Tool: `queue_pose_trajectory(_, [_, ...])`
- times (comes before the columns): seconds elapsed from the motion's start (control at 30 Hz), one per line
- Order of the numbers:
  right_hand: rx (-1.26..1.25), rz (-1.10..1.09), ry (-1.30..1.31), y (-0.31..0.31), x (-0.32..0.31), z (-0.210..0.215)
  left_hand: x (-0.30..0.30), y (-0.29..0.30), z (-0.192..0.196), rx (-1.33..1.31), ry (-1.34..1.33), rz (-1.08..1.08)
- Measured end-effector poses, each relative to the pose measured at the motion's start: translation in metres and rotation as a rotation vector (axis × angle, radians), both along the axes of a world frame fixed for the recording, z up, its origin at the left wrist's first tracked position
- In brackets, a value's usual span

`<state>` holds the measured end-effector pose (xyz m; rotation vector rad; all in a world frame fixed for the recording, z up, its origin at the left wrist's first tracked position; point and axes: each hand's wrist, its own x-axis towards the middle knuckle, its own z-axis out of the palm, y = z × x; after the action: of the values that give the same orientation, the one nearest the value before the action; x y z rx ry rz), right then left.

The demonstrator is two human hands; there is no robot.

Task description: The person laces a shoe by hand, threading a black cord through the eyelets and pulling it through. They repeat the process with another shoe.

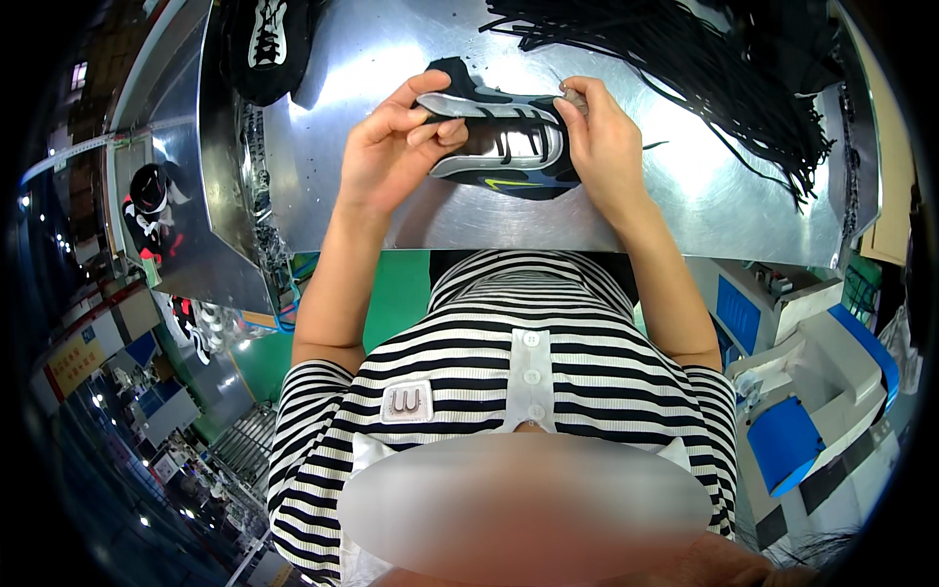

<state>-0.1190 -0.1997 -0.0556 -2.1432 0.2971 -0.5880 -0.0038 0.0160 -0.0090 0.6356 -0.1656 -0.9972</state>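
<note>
1. Head view: your left hand (391,147) and right hand (602,137) clamp a black-and-grey sneaker (504,147) above the metal worktop (685,210).
2. Black shoelaces (704,68) pile beyond; another sneaker (264,44) lies far left.

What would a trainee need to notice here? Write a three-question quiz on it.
1. True or false: both hands hold the black and grey sports shoe over the shiny metal table.
2. Which hand is at the end of the shoe nearer the heap of loose black laces? A left, B right.
3. Fill in: a second dark shoe with white lacing lies at the table's far ____ corner.

Key:
1. True; the left hand grips the other end.
2. B.
3. Left.
</note>
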Motion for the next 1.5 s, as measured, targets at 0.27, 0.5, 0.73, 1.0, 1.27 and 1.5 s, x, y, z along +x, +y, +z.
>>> queue_pose_trajectory(0.27, [0.099, 0.067, 0.033, -0.003, 0.0, 0.011, -0.011, 0.006, 0.014, 0.481, -0.551, 0.083])
queue_pose_trajectory(0.5, [-0.358, 0.125, 0.11, -0.007, -0.025, 0.033, -0.065, -0.013, 0.03, 1.131, -1.944, 0.292])
queue_pose_trajectory(0.73, [-0.052, 0.314, 0.115, 0.003, -0.046, 0.067, -0.043, -0.04, 0.009, 1.218, -1.994, 0.291])
queue_pose_trajectory(1.0, [0.328, 0.347, 0.362, 0.024, -0.082, 0.038, -0.029, -0.049, 0.0, 1.151, -1.826, 0.222])
queue_pose_trajectory(1.27, [0.856, 0.173, 0.217, 0.017, -0.033, 0.017, -0.046, -0.059, 0.015, 0.912, -1.705, 0.375])
queue_pose_trajectory(1.5, [0.659, 0.371, 0.333, 0.018, -0.065, 0.022, -0.036, -0.054, -0.009, 0.938, -1.789, 0.28])
